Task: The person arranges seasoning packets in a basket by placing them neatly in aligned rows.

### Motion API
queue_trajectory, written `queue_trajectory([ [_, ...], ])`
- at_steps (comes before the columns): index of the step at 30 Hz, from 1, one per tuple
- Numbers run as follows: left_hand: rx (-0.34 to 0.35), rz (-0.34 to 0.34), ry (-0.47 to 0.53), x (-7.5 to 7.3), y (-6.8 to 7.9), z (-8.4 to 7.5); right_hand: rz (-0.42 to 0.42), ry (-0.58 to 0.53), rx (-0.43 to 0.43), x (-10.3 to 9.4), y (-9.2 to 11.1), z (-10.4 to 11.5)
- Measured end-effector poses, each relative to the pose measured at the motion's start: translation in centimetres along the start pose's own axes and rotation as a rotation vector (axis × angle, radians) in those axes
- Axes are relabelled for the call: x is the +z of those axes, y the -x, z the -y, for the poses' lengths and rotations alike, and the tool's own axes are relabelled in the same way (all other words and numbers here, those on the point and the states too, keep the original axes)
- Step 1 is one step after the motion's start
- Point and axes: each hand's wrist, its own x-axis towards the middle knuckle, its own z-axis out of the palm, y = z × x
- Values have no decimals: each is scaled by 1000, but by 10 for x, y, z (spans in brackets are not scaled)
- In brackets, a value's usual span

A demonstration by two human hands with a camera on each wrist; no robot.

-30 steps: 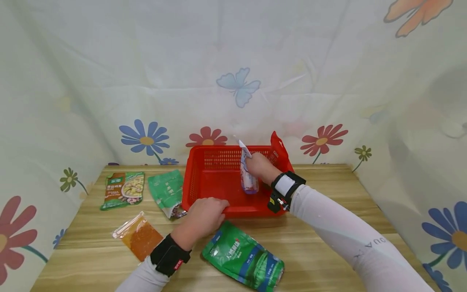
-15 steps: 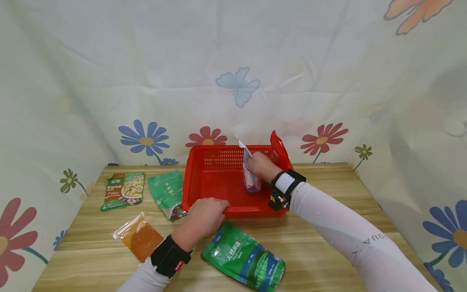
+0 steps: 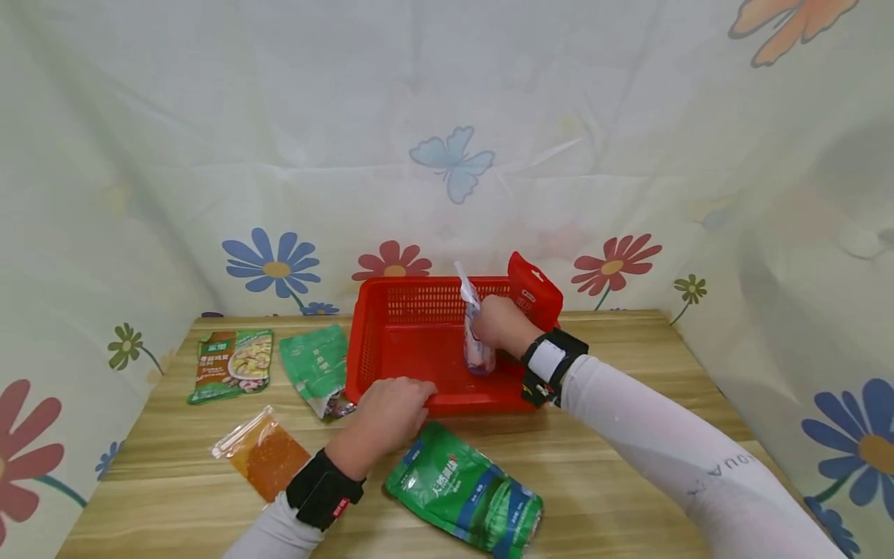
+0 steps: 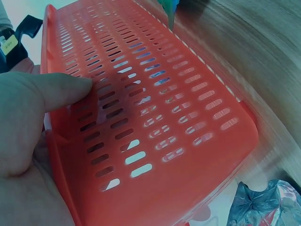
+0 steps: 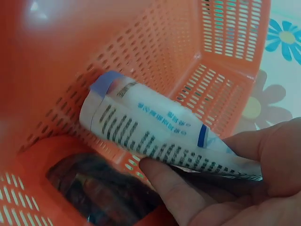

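A: Where is the white printed pouch (image 5: 146, 127)?
B: Inside the red perforated basket (image 3: 426, 349), right of its middle, nearly upright. I can't tell whether its bottom end touches the floor.
A: And the hand on it?
B: The right hand (image 3: 504, 322) pinches its upper end between thumb and fingers, closed only as far as the thin film allows. Holding it up there probably keeps the knuckles clear of the contents.
A: The left hand (image 3: 387, 419)?
B: Hooked over the near rim, left of centre, thumb pressed to the outer wall, most likely to steady the light basket.
A: Why does the red pouch (image 3: 534, 293) stick up?
B: It stands at the far right, its top above the rim; I'd guess it's too tall to sit lower.
A: Outside?
B: A green pouch (image 3: 464, 489) lies nearest, in front of the basket; three more packets lie left.
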Motion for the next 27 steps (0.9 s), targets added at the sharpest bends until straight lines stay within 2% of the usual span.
queue_trajectory([
  [5, 5, -19, -7, 0, 1, 1, -53, 65, -75, 7, 12, -3],
  [12, 6, -34, -19, 0, -1, 1, -90, 49, -144, 19, 20, -15],
  [20, 8, -22, -32, 0, -1, 1, -115, 67, -96, 22, 19, -20],
  [27, 23, -45, -23, 0, -2, 0, -117, 11, -87, 21, 16, -24],
])
